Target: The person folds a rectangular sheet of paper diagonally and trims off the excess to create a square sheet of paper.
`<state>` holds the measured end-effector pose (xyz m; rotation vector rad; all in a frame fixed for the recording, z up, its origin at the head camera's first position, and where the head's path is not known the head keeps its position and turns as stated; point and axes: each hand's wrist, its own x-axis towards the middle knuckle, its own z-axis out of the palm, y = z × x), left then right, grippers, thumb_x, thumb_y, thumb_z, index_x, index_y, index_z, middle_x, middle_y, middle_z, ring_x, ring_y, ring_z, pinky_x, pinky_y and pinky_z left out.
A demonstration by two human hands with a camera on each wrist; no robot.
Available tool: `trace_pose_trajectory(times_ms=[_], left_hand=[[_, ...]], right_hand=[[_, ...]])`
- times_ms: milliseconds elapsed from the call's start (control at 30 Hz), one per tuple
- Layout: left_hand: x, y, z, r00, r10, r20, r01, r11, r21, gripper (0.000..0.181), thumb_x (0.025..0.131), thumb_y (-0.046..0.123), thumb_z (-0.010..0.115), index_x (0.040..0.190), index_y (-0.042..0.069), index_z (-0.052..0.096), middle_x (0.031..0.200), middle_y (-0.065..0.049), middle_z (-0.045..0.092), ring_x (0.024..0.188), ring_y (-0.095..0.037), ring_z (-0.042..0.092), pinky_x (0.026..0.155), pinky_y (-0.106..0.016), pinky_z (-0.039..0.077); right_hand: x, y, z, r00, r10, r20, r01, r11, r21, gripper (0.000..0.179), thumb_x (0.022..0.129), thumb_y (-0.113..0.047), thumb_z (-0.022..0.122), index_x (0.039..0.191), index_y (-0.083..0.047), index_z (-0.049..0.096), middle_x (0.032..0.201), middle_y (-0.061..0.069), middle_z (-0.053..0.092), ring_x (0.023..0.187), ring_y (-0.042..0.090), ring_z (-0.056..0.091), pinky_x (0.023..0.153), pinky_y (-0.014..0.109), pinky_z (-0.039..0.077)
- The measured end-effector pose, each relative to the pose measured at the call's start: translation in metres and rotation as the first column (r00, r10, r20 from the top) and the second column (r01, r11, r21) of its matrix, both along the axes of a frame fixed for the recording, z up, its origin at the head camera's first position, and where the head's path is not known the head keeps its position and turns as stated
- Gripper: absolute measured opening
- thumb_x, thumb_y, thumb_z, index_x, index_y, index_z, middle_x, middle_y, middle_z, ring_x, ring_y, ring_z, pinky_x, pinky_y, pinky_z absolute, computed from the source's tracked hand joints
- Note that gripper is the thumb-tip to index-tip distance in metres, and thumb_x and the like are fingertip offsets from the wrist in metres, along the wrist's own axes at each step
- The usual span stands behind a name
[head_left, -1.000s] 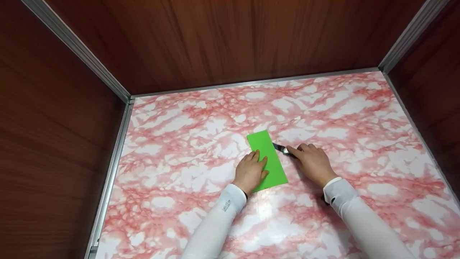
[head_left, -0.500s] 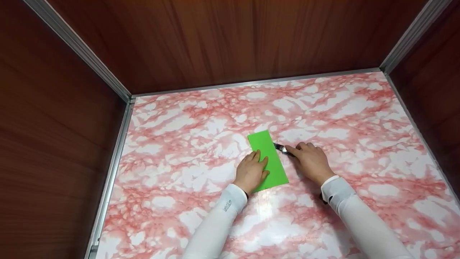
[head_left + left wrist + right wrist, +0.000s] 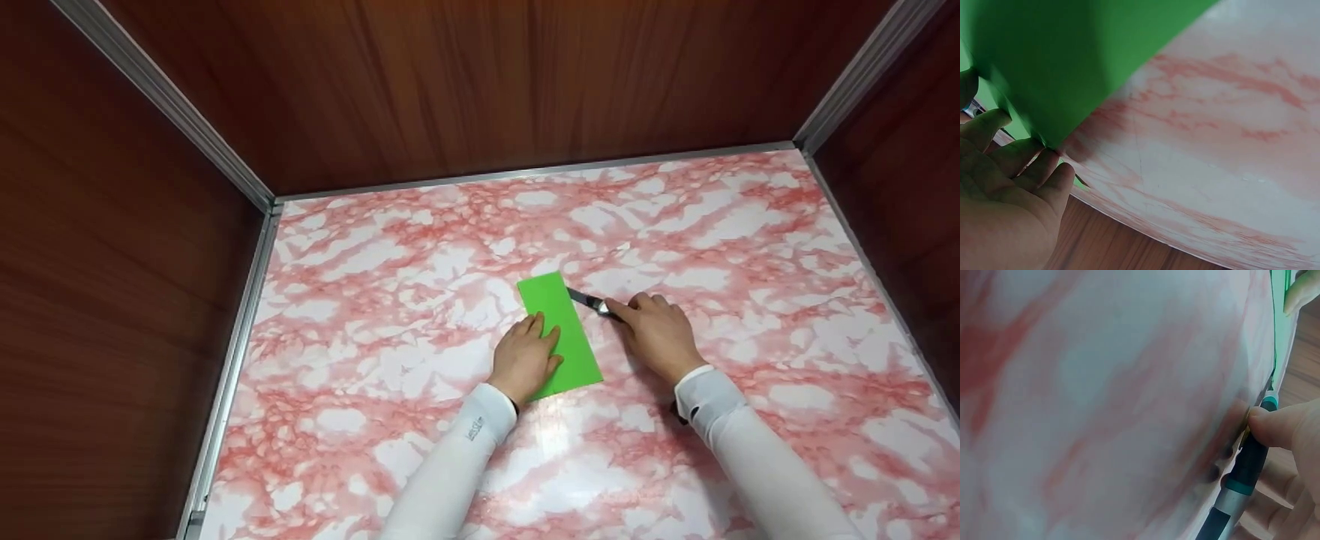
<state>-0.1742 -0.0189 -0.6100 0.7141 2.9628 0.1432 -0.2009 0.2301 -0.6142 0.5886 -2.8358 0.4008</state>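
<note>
A bright green paper [image 3: 561, 326], longer than it is wide, lies on the table. My left hand [image 3: 523, 358] rests on its left part with fingers spread over it. In the left wrist view, a darker green face of the paper [image 3: 1067, 50] rises beside the fingertips [image 3: 1064, 171]. My right hand [image 3: 660, 336] grips a knife [image 3: 591, 301] by its dark handle, which shows teal bands and a silver section in the right wrist view. The knife's blade meets the paper's right edge near its far end; whether it sits between layers, I cannot tell.
The table [image 3: 360, 360] has a red and white marbled top. Brown wood-grain panels [image 3: 480, 90] with grey metal edging stand behind it and on both sides. A white sleeve [image 3: 450, 465] covers each forearm.
The knife's blade has shifted slightly toward the far end of the paper's right edge, and more of it shows. My right hand has moved a little right; my left hand stays still.
</note>
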Motion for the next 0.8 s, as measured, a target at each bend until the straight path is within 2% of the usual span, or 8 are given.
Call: trace_pose_trajectory(times_ms=[300, 567, 800], left_hand=[[0.000, 0.000, 0.000, 1.000, 0.000, -0.002, 0.000, 1.000, 0.002, 0.055, 0.095, 0.047, 0.057, 0.143, 0.020, 0.052, 0.150, -0.013, 0.040, 0.139, -0.028, 0.034, 0.112, -0.038, 0.027], [0.001, -0.001, 0.000, 1.000, -0.008, -0.022, 0.008, 1.000, 0.020, 0.055, 0.094, 0.046, 0.059, 0.141, 0.019, 0.054, 0.148, -0.015, 0.042, 0.137, -0.029, 0.036, 0.111, -0.039, 0.028], [0.001, 0.000, 0.001, 1.000, -0.010, -0.021, 0.010, 1.000, -0.003, 0.055, 0.094, 0.047, 0.059, 0.141, 0.019, 0.054, 0.149, -0.014, 0.041, 0.138, -0.028, 0.035, 0.111, -0.038, 0.028]], right_hand=[[0.000, -0.002, 0.000, 1.000, 0.013, -0.001, -0.013, 1.000, 0.010, 0.042, 0.089, -0.016, 0.071, 0.130, -0.020, 0.065, 0.090, 0.009, 0.057, 0.079, 0.033, 0.052, 0.060, 0.049, 0.042], [-0.006, -0.009, 0.001, 0.999, 0.008, 0.042, -0.009, 1.000, 0.008, 0.044, 0.090, -0.015, 0.070, 0.132, -0.021, 0.063, 0.094, 0.009, 0.058, 0.082, 0.033, 0.053, 0.063, 0.050, 0.043], [-0.013, -0.015, -0.001, 0.999, 0.033, 0.005, -0.033, 0.999, 0.024, 0.045, 0.088, -0.010, 0.070, 0.131, -0.021, 0.064, 0.093, 0.010, 0.058, 0.079, 0.033, 0.052, 0.061, 0.049, 0.043]])
